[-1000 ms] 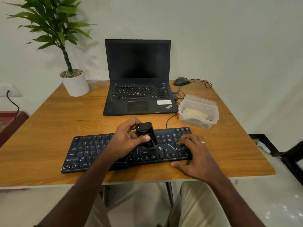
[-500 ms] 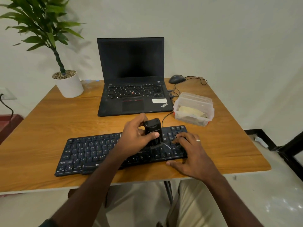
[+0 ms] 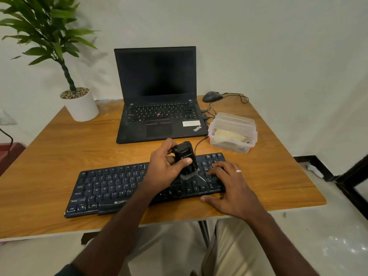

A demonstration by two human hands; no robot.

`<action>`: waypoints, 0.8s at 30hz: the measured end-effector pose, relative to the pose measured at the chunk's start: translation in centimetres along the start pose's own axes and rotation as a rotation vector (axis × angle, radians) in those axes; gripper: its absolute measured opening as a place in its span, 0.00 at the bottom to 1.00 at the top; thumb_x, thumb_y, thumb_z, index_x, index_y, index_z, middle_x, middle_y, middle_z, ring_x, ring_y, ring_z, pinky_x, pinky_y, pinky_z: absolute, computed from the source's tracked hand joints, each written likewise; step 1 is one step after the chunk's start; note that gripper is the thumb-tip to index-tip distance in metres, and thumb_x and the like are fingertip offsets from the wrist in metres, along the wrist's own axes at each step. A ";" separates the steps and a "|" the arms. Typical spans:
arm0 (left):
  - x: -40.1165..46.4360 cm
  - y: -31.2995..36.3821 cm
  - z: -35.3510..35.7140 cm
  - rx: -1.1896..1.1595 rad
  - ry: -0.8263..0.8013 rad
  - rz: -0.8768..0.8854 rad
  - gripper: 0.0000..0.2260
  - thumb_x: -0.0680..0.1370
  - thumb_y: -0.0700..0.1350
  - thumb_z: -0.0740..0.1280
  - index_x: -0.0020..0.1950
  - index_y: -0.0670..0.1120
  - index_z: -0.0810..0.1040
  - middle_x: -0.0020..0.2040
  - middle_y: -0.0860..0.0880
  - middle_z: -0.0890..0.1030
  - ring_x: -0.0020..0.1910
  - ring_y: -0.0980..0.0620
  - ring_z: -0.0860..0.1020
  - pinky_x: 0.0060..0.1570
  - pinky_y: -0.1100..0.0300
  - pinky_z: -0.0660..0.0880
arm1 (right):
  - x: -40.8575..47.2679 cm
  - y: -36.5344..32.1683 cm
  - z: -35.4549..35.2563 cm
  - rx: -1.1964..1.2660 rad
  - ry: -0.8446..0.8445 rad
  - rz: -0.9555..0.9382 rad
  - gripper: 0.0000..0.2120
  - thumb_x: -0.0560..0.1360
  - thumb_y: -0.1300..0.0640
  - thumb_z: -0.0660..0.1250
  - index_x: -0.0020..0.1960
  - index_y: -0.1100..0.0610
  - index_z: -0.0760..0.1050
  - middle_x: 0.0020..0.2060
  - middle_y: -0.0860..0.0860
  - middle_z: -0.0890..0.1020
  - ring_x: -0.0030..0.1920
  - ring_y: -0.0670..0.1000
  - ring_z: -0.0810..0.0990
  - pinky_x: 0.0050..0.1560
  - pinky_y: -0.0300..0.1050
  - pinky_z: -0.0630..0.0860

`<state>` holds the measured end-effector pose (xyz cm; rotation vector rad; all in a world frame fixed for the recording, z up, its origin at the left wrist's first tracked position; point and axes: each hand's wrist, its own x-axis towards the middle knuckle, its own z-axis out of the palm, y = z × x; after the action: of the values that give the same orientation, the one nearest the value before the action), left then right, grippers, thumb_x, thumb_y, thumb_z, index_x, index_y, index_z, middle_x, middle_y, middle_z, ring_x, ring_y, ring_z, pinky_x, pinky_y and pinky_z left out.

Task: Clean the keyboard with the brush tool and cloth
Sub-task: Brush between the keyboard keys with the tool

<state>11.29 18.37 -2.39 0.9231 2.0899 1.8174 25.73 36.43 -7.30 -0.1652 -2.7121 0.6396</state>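
A wooden table carries everything here, and the black keyboard lies along its near edge, slightly askew. Behind the keyboard an open laptop stands with a dark screen. Behind the keyboard's left end and further back sits a potted plant in a white pot. Just behind the keyboard's right end is a clear plastic container, with a pale cloth lying inside it. Further back again, right of the laptop, rests a dark mouse with its cable looping.

The person's right hand lies flat on the keyboard's right end, fingers spread and straight on the keys, a ring on one of them. The left hand is over the keyboard right of its middle, its fingers and thumb curled round the black brush tool. The tool stands nearly upright, tilted a little, its bristles down against the keys just left of the right hand.
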 end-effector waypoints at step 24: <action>1.6 2.2 2.0 0.292 -0.138 0.130 0.16 0.72 0.39 0.77 0.46 0.47 0.70 0.47 0.50 0.78 0.44 0.53 0.83 0.37 0.62 0.82 | -0.3 0.0 0.1 0.099 0.046 0.023 0.42 0.63 0.33 0.75 0.69 0.50 0.63 0.63 0.46 0.69 0.66 0.49 0.65 0.60 0.50 0.75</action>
<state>11.83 20.96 -0.37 1.2442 2.2917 1.4760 25.99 36.38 -7.45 -0.1837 -2.6313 0.7647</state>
